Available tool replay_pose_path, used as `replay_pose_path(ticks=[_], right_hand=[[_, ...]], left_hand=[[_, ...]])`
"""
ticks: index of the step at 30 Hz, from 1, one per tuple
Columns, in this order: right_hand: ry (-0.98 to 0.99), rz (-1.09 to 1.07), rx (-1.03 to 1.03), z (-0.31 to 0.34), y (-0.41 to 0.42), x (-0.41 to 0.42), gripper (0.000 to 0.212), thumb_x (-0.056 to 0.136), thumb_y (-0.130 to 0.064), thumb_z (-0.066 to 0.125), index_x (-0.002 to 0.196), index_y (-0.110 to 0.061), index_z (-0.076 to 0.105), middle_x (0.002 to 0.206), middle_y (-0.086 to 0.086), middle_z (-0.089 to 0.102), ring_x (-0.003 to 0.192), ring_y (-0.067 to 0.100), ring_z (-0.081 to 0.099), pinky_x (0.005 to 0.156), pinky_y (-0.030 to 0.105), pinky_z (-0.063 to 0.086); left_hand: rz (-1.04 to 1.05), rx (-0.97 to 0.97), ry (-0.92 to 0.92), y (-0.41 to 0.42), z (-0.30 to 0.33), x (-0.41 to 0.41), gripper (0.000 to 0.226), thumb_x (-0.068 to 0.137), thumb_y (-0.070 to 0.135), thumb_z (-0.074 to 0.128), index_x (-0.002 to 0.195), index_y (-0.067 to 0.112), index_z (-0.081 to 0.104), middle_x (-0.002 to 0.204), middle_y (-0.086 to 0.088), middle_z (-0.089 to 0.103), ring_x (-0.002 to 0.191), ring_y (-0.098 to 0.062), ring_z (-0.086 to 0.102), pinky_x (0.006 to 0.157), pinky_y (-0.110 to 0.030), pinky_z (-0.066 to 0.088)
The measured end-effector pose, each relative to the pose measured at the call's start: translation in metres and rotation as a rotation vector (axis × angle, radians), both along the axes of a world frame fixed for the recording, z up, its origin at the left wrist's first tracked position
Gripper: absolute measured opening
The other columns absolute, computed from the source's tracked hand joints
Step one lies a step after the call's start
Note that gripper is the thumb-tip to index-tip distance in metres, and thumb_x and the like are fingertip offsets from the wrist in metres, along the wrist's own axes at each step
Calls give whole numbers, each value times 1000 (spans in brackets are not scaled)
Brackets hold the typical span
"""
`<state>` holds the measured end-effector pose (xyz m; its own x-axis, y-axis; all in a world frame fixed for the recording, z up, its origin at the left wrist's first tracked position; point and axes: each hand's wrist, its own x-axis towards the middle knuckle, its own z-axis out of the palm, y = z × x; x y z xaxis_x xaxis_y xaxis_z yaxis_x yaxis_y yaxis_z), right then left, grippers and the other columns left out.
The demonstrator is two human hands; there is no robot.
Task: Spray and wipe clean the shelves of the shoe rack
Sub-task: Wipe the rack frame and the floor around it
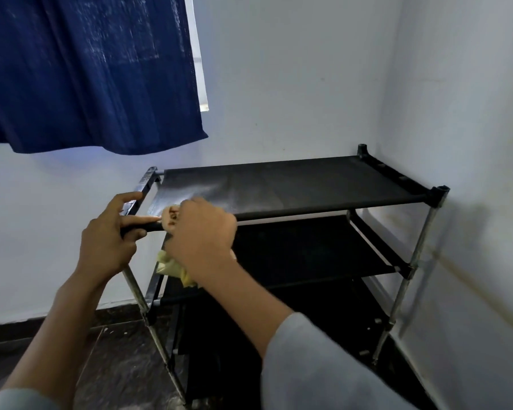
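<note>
Shoe rack (293, 184): light, wobbly | left hand (108, 235) grips 9-o'clock rail | right hand (200, 232) clenches soft cloth (172, 269); we brace frame.

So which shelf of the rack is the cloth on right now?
The top shelf, at its front-left corner: the right hand presses the yellow cloth there; the lower shelves are untouched.
</note>
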<state>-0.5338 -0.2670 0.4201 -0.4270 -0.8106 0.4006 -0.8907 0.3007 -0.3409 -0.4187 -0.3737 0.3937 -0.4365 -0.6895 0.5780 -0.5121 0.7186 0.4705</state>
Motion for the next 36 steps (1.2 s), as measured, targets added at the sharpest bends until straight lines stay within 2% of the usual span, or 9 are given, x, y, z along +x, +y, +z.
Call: replay_pose_path(ticks=[4,7,11,16,19,25,29,32,36], right_hand=[[25,-11,-78,-4,35,-42,23,78,-34,67,98,-26,59,88,-9,53,80,19,60,60,25,28],[71,-132,-49,-10,77,-92,24,79,-37,64,101,-32,60,109,-10,47,91,25,61,67,30,33],[-48,-355,19,-8,142,-168,31,74,-33,66,103,-40,59,111,-10,34,76,23,56,60,25,33],[-182,-526,40,0,165,-206,10,79,-30,61,86,-30,54,112,3,51,83,31,58,69,31,36],[-201,-553,5,2,145,-191,16,79,-34,59,86,-21,55,105,5,54,87,32,55,71,34,36],[-193,-355,-90,3,71,-85,39,72,-44,71,104,-23,63,106,0,50,99,31,61,70,30,33],[-145,-132,-86,-3,16,-9,39,73,-43,76,101,-20,62,105,-2,43,86,26,60,61,31,38],[-115,-63,-133,-7,14,-8,31,74,-31,72,99,-17,60,107,1,46,85,29,62,59,32,33],[-85,-96,-145,-18,57,-58,33,74,-36,68,106,-30,61,103,-6,45,87,27,64,62,30,32]], left_hand=[[-19,-16,-23,3,2,2,52,81,-4,66,122,23,48,93,3,74,62,-2,54,59,-18,34],[-23,-20,-27,2,3,2,52,81,-5,66,121,22,49,93,4,74,54,-4,55,57,-18,35],[-23,-17,-13,3,1,1,51,82,-5,65,121,23,48,92,7,73,60,1,56,55,-16,38],[-33,27,6,4,3,2,53,81,-3,67,121,25,47,92,10,72,57,1,56,56,-15,38],[-39,47,-11,5,5,3,52,82,-1,67,123,24,46,94,6,73,55,4,55,57,-17,36],[-31,74,-18,5,7,2,48,84,2,67,121,26,49,92,13,72,57,7,56,56,-18,35],[-46,6,-109,6,9,2,37,81,-1,68,104,28,64,91,10,71,68,-2,56,59,-23,36],[-45,-12,-164,7,11,1,35,79,-4,68,101,24,71,93,-1,72,80,-19,61,67,-28,37],[-43,11,-142,10,13,0,34,81,-6,65,101,21,73,92,-4,71,78,-16,56,67,-29,36]])
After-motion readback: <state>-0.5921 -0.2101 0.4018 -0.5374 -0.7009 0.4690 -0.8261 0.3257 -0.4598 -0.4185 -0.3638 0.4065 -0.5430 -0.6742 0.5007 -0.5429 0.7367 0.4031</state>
